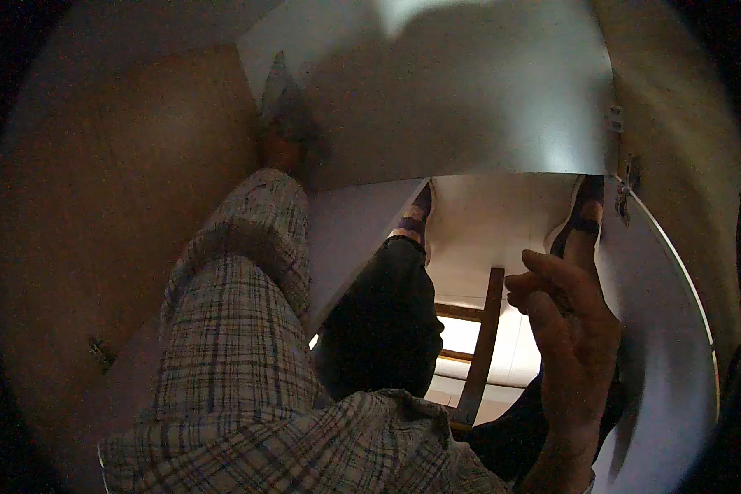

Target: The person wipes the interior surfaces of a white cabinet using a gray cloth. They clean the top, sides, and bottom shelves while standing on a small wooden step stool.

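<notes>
My left arm, in a plaid sleeve (228, 333), reaches forward to a glossy pale panel (457, 111). In deep shadow, my left hand (281, 151) is at the panel's left side; its fingers are too dark to make out. A grey pointed shape (280, 92) extends beyond it, and whether this is a held thing or a reflection is unclear. My right hand (571, 315) is raised at the lower right, below the panel's near edge. Its fingers are loosely bent and apart, with nothing visible between them.
A brown panel (129, 185) stands on the left, with metal hardware (102, 355) low on it. More metal hardware (623, 191) is at the right edge. My feet (417, 213) are on the pale floor (494, 216), and a wooden frame (485, 339) is below me.
</notes>
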`<action>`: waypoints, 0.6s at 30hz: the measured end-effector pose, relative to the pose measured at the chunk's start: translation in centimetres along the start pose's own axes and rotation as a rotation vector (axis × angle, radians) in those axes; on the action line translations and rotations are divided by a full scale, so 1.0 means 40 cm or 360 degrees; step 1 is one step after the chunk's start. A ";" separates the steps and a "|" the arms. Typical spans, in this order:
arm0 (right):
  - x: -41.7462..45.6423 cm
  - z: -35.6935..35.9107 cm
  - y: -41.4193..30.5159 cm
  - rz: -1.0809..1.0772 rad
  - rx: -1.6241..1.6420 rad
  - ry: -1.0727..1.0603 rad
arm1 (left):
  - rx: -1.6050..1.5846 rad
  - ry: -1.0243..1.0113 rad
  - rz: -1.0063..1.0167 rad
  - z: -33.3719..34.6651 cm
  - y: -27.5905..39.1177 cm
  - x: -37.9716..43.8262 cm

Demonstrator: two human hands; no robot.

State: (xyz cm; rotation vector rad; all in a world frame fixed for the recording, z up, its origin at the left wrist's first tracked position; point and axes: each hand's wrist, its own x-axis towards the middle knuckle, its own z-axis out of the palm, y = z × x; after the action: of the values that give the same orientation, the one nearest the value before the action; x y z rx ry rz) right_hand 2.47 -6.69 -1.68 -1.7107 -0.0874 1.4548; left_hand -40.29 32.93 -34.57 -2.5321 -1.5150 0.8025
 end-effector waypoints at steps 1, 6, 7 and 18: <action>0.000 0.002 -0.007 0.0021 -0.0014 0.0019 | -0.0014 -0.0049 -0.0025 0.026 -0.009 -0.022; -0.017 0.011 -0.003 -0.0035 0.0096 0.0010 | -0.0092 -0.0217 -0.0233 0.077 -0.052 -0.131; -0.014 0.001 0.005 -0.0084 0.0134 0.0006 | -0.0117 -0.0253 -0.0246 0.081 -0.036 -0.141; -0.009 -0.071 0.018 0.0016 0.0075 -0.0131 | -0.0804 -0.0619 -0.0104 -0.056 0.447 -0.187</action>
State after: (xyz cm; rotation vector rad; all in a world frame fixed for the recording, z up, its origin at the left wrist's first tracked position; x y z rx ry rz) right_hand 4.38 -8.90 -2.02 -1.6153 -0.0885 1.5233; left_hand -27.77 18.02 -35.57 -2.7524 -2.1480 1.0671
